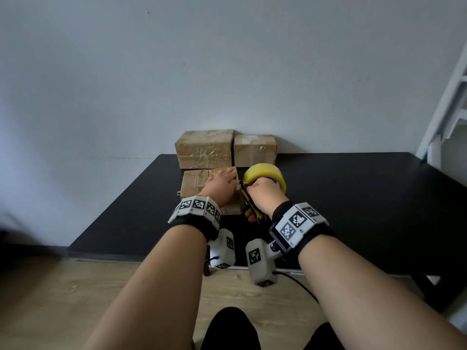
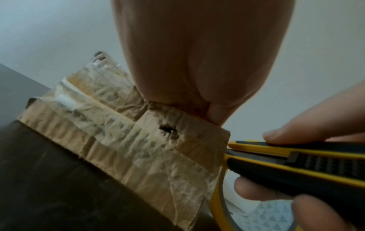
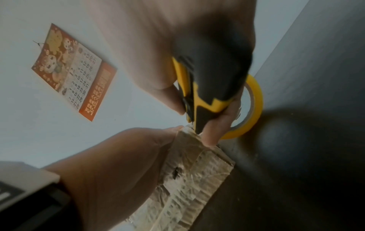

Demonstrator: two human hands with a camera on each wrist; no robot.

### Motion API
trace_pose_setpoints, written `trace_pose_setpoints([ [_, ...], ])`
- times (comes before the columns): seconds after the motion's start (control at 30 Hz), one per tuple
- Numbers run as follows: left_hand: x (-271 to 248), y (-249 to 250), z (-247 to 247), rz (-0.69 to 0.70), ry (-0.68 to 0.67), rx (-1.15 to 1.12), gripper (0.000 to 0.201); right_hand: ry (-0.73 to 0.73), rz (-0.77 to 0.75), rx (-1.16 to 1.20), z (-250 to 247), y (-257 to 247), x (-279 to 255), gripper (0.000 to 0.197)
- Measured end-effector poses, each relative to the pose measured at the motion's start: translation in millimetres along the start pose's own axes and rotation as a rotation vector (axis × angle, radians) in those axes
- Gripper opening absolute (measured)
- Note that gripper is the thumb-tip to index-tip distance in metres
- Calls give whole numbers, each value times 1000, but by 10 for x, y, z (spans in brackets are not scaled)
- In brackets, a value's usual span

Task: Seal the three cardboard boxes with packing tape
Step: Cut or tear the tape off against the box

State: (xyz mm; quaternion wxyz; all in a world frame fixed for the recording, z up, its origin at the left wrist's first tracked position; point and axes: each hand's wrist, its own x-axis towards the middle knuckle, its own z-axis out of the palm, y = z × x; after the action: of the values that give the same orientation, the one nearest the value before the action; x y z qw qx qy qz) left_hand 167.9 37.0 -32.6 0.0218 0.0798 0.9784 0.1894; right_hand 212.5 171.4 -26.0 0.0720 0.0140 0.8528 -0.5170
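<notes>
Left hand (image 1: 220, 184) lies flat, fingers straight, pressing the near box (image 1: 195, 184) on the dark surface (image 1: 353, 198). Right hand (image 1: 265, 190) grips a yellow-black knife (image 2: 296, 161) at the box's right edge, tape roll (image 1: 265, 176) just beyond. Two more boxes (image 1: 204, 147) stand against the wall.

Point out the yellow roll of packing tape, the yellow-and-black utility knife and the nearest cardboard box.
yellow roll of packing tape (image 1: 262, 172), head view, top of its outer band.
yellow-and-black utility knife (image 2: 316, 164), left wrist view, handle body.
nearest cardboard box (image 1: 194, 184), head view, top face.

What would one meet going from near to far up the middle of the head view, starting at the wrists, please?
Left hand lying on the near box → right hand gripping the knife → tape roll → two back boxes, and → wall.
</notes>
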Motion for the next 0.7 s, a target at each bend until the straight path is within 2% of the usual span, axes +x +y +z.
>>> trace_pose_setpoints([
  [0.33,-8,3,5,-4,37,-56,49,-40,68,2,-121,37,-88,33],
  [0.43,-42,33,8,-10,78,-101,48,59,5,65,-239,-13,-155,27],
  [0.57,-28,52,39,-17,137,-145,45,290,-143,68,-482,-28,-97,20],
  [0.63,-5,56,70,-44,183,-154,38,379,-155,-38,-594,43,-11,18],
  [0.7,1,82,77,-70,238,-154,28,393,-121,-196,-674,154,78,20],
])
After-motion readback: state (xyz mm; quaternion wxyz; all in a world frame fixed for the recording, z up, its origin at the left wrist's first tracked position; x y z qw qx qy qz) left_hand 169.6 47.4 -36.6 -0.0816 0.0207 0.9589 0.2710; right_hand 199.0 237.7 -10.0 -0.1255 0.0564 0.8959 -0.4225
